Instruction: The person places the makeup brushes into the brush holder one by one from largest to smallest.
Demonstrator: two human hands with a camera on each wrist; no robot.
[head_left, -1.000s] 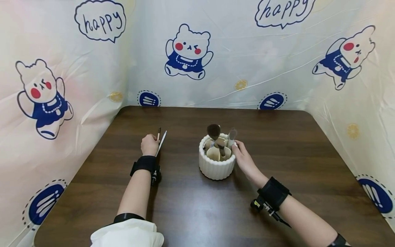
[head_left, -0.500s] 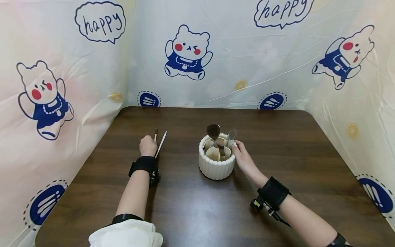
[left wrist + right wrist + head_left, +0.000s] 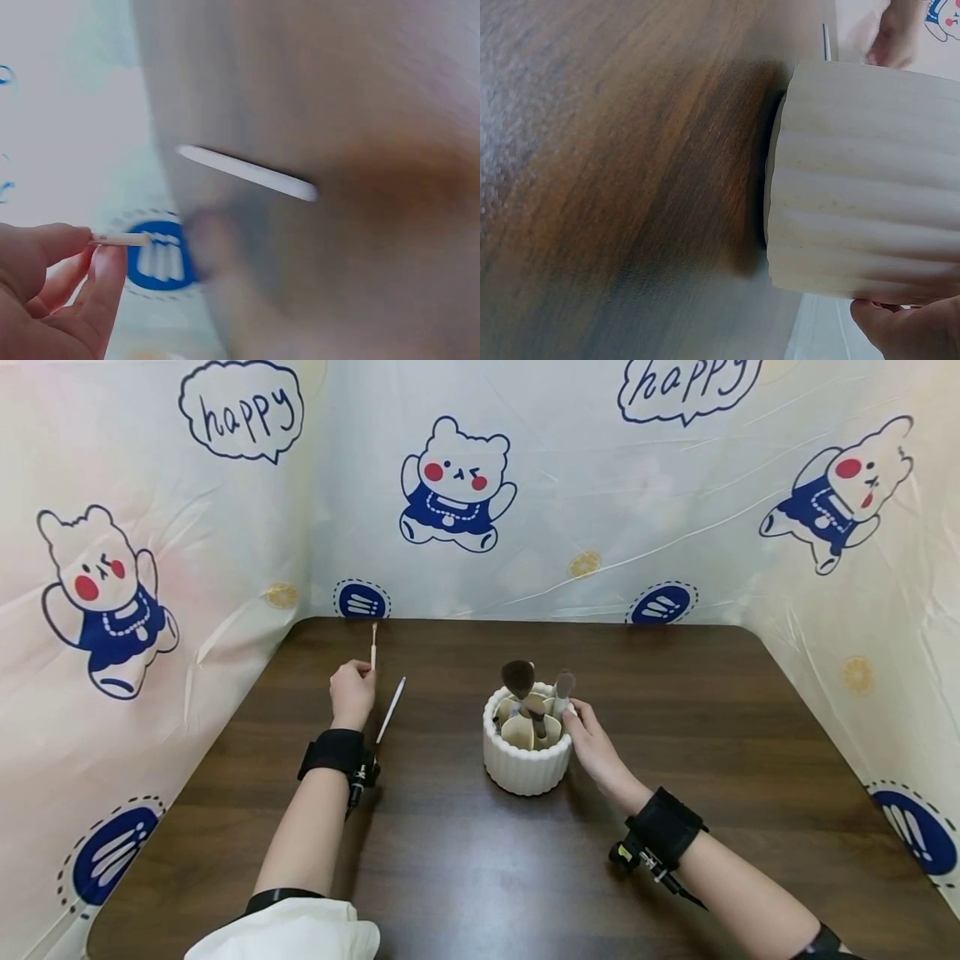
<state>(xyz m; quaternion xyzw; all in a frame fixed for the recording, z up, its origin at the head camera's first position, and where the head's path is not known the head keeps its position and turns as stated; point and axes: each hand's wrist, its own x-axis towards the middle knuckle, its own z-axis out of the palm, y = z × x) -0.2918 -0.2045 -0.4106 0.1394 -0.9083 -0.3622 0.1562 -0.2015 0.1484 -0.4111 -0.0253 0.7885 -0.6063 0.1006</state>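
Between thumb and fingertips, my left hand (image 3: 352,693) pinches a slim makeup brush (image 3: 373,648) with a pale handle, its thin end pointing away. In the left wrist view only a short length of that brush shows past the fingertips. A white stick-like tool (image 3: 392,710) lies on the table just right of that hand. My right hand (image 3: 596,747) holds the right side of a round, cream, ribbed brush holder (image 3: 527,770), which stands upright. Inside it are a large dark brush (image 3: 518,677), a smaller brush (image 3: 537,717) and a grey-tipped one (image 3: 564,685).
Everything stands on a dark brown wooden table (image 3: 465,877) with rounded far corners. Pale printed sheeting (image 3: 555,468) rises along its back and sides. Black straps with small cameras circle both wrists.
My left hand has moved left and slightly farther away, with the makeup brush raised and more of it showing. The white tool, the holder and my right hand have stayed in place.
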